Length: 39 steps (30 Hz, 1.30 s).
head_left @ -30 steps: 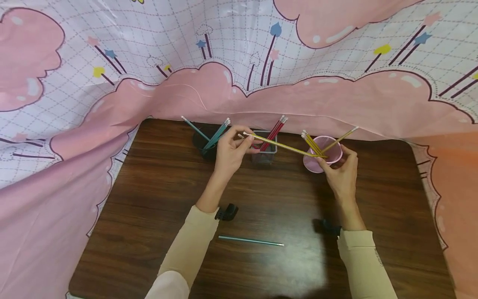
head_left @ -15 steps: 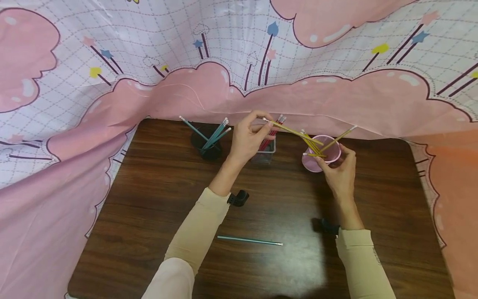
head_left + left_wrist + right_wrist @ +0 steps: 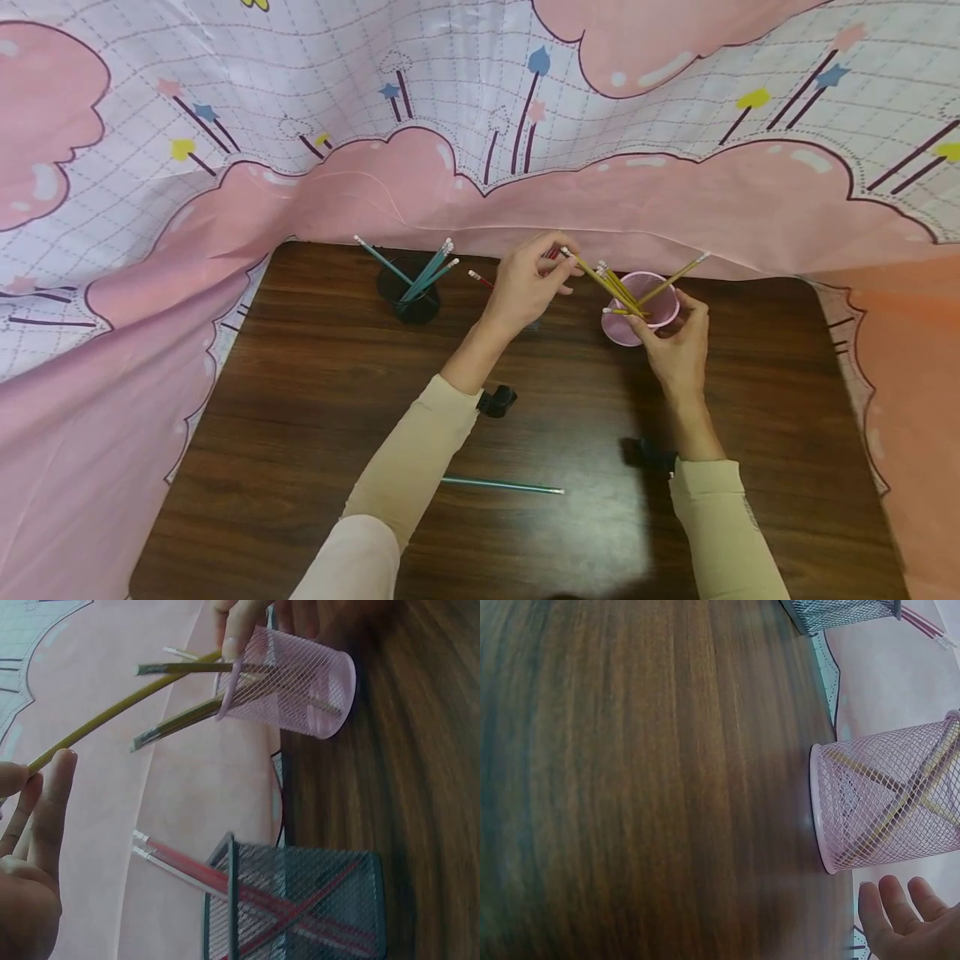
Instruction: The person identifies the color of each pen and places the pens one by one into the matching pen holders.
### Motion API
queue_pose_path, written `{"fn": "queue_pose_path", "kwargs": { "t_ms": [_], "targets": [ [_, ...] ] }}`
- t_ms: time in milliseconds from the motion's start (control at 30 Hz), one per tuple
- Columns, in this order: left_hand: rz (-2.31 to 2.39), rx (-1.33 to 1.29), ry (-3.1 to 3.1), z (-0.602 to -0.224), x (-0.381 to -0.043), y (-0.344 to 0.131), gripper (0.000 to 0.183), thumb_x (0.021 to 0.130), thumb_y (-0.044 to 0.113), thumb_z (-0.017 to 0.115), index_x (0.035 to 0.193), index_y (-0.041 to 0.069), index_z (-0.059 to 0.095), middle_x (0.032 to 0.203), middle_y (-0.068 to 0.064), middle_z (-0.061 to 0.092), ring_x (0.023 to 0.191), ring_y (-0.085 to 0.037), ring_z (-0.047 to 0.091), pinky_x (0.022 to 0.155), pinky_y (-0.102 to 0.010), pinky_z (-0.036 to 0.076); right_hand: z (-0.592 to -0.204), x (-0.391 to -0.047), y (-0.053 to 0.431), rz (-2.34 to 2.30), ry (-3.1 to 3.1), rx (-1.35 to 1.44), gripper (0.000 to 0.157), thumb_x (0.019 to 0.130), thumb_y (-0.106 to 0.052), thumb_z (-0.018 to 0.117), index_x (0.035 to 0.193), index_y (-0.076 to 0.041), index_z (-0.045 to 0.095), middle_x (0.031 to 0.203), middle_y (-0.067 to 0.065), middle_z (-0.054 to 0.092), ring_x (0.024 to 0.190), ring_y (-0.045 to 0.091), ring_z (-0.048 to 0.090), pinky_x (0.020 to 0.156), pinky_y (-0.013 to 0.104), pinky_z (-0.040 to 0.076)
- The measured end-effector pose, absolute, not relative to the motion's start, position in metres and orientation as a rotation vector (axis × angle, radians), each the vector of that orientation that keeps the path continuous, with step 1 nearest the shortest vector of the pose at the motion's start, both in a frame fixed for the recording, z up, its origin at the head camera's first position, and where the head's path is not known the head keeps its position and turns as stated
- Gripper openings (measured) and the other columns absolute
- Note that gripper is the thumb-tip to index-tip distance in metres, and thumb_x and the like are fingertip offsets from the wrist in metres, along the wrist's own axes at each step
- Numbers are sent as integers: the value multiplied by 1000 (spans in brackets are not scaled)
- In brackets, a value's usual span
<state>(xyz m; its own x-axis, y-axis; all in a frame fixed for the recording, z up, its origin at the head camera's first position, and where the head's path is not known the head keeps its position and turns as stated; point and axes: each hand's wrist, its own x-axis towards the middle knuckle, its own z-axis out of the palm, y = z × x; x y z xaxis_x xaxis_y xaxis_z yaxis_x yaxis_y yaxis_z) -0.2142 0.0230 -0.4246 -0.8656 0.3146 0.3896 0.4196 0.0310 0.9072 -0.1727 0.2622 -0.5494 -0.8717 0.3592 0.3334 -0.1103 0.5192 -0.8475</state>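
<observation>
My left hand (image 3: 527, 283) pinches a yellow pencil (image 3: 587, 272) near its white eraser end. The pencil slants down to the right, its other end at the mouth of a pink mesh pencil cup (image 3: 621, 332); how far inside it reaches, I cannot tell. Several yellow pencils (image 3: 176, 726) lean in that cup, erasers up. On the cup's right side, my right hand (image 3: 678, 354) holds the rim, its thumb at the near edge. Some of its fingers (image 3: 894, 904) show beside the mesh wall in the right wrist view.
Behind my left hand, mostly hidden in the head view, stands a square mesh holder (image 3: 337, 900) with red pencils (image 3: 187, 866). A black mesh cup (image 3: 418, 313) of teal pencils stands farther left. One teal pencil (image 3: 506, 485) lies on the wooden table (image 3: 300, 400). Patterned fabric (image 3: 375, 200) hangs behind.
My left hand has moved right with the yellow pencil, which now slants more steeply at the pink cup's mouth. My right hand stays at the cup. The red pencils' holder is more covered.
</observation>
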Motion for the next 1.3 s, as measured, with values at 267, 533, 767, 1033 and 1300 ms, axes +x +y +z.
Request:
{"fn": "queue_pose_path", "kwargs": {
  "t_ms": [267, 533, 767, 1033, 1300],
  "targets": [
    [-1734, -886, -2306, -437, -216, 44, 23, 86, 9, 62, 109, 12, 61, 99, -3, 60, 76, 0, 63, 56, -16, 51, -549, -170, 260, 1315, -2272, -193, 76, 66, -27, 82, 127, -7, 40, 117, 14, 47, 92, 29, 57, 61, 18, 48],
    [-1543, -868, -2386, -441, -213, 44, 37, 82, 14, 68, 117, 16, 58, 108, 4, 61, 80, 3, 61, 61, -13, 48, -551, -172, 256, 1304, -2294, -190, 77, 67, -30, 81, 128, -7, 40, 118, 16, 45, 94, 30, 56, 63, 17, 47],
    [-1621, -874, -2336, -443, -212, 32, 38, 83, 16, 68, 119, 23, 57, 109, 1, 62, 81, 3, 61, 63, -18, 50, -550, -170, 256, 1258, -2286, -162, 78, 67, -29, 81, 131, -11, 41, 118, 15, 45, 93, 30, 56, 65, 20, 48],
    [-1676, -808, -2294, -452, -203, 9, 38, 82, 22, 67, 119, 24, 57, 103, 5, 64, 81, 2, 61, 63, -20, 51, -555, -155, 251, 1167, -2225, -161, 89, 59, -30, 86, 135, -20, 40, 123, 2, 41, 106, 20, 48, 85, 39, 43],
    [-1724, -723, -2285, -435, -185, -11, 35, 83, 11, 67, 117, 16, 59, 99, -5, 65, 82, -9, 63, 66, -21, 52, -552, -143, 243, 1112, -2179, -178, 83, 59, -32, 86, 130, -16, 45, 120, 0, 42, 98, 22, 49, 78, 31, 45]
  ]
}}
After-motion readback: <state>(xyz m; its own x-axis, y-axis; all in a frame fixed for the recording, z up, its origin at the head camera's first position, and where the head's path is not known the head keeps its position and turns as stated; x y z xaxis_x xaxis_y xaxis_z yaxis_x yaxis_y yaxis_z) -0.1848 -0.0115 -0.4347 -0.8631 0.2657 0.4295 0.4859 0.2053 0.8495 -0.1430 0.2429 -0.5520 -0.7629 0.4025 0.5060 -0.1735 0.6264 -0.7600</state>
